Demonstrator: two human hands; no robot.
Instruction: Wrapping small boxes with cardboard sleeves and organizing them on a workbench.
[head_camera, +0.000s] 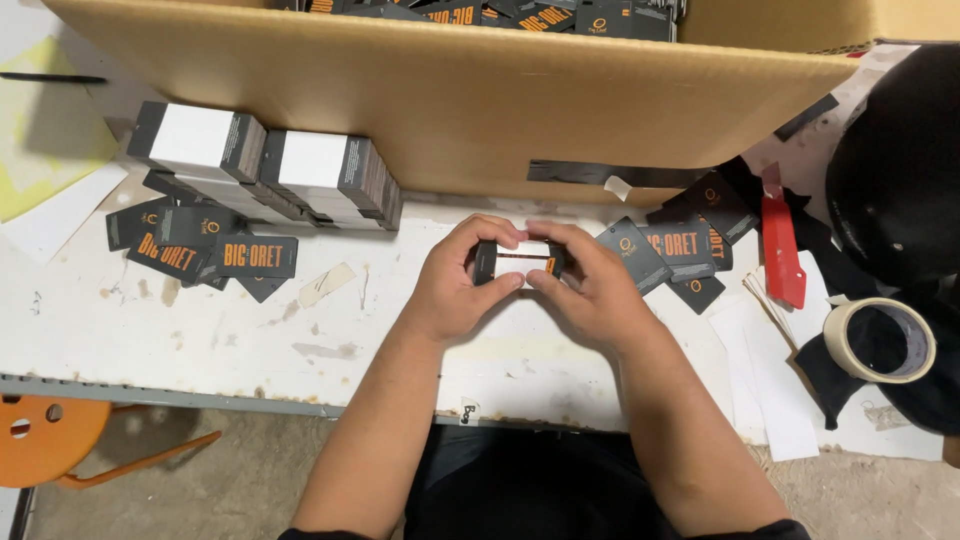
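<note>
Both of my hands hold one small stack of black cards wrapped by a white paper band, just above the white worktable. My left hand grips the stack's left end, thumb on top. My right hand grips the right end, fingers curled over the band. Loose black cards with orange print lie just right of my hands. More loose cards lie to the left.
Two banded card bundles sit at the back left. A large cardboard box with more cards fills the back. A tape roll, a red cutter and a black round object are on the right. An orange stool stands below left.
</note>
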